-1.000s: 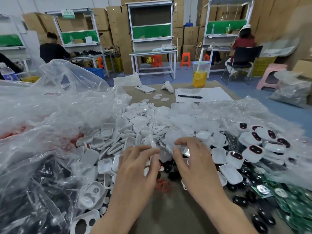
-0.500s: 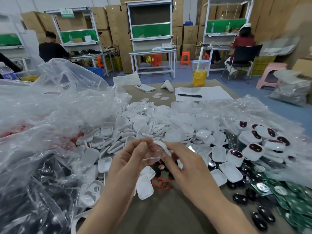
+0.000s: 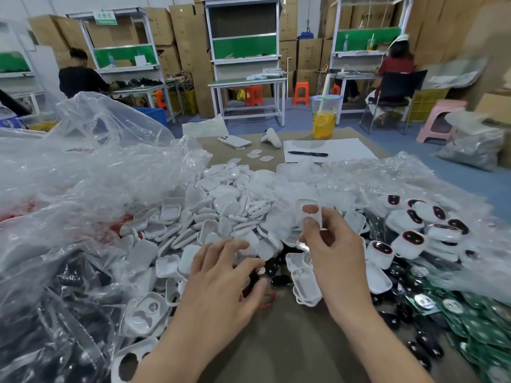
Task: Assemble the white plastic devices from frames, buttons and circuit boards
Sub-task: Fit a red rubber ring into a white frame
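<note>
My right hand [image 3: 333, 252] holds a white plastic frame [image 3: 309, 215] upright above the pile, and my fingertips show through its two openings. Lower down, my left hand [image 3: 221, 280] reaches into small black and red buttons [image 3: 279, 280] on the table, fingers curled as if pinching one. A big heap of white shells [image 3: 226, 214] fills the middle. Assembled white devices with dark red-rimmed faces [image 3: 409, 239] lie at the right. Green circuit boards [image 3: 481, 324] sit at the lower right.
Crumpled clear plastic bags [image 3: 83, 175] cover the left side and the right rear. At the far end of the brown table [image 3: 282, 341] are a phone [image 3: 233, 141], a pen on paper [image 3: 308, 153] and a cup of yellow drink [image 3: 324, 120]. People sit at benches behind.
My hands, which were together on a white part, have separated. The right hand has lifted the frame up and to the right; the left hand has dropped toward the buttons.
</note>
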`<state>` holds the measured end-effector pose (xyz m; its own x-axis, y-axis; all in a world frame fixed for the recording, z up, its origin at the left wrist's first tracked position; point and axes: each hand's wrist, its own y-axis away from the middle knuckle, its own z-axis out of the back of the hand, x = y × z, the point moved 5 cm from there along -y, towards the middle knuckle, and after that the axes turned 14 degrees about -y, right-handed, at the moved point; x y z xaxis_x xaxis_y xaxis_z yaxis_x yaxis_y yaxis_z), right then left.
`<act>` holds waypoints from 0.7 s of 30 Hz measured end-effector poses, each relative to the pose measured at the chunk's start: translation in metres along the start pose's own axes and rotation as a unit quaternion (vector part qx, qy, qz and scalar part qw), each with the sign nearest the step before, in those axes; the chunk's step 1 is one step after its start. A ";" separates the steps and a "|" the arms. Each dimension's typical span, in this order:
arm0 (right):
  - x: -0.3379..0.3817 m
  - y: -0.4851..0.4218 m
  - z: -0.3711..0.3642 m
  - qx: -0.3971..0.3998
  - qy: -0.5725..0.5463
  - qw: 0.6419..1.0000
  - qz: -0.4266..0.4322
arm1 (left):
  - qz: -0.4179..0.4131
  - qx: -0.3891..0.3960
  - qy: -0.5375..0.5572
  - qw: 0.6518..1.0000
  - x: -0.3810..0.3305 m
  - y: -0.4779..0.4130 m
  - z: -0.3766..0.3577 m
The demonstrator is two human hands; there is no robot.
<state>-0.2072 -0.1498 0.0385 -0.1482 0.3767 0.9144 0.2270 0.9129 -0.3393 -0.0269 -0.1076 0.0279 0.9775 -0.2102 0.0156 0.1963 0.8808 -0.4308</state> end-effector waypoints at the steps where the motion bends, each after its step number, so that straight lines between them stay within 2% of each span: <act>1: 0.000 0.000 0.000 0.000 0.001 1.000 0.000 | -0.002 0.004 -0.009 1.000 0.001 0.000 0.000; 7: -0.002 0.000 0.001 0.006 -0.002 1.000 -0.011 | -0.032 0.009 0.067 0.997 0.005 0.002 0.007; 12: -0.004 0.000 -0.002 0.013 -0.011 1.000 -0.020 | -0.076 0.076 0.040 0.993 0.001 0.007 0.002; 17: -0.005 0.000 -0.004 0.026 -0.012 0.999 -0.029 | -0.083 0.042 0.104 0.990 -0.002 0.008 0.015; 21: -0.006 0.000 -0.004 0.027 -0.013 0.999 -0.038 | -0.143 0.054 0.103 0.983 -0.018 0.014 0.019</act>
<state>-0.2030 -0.1526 0.0340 -0.1879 0.3097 0.9321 0.1621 0.9458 -0.2815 -0.0406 -0.0829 0.0387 0.8473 -0.5270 -0.0661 0.4781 0.8110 -0.3373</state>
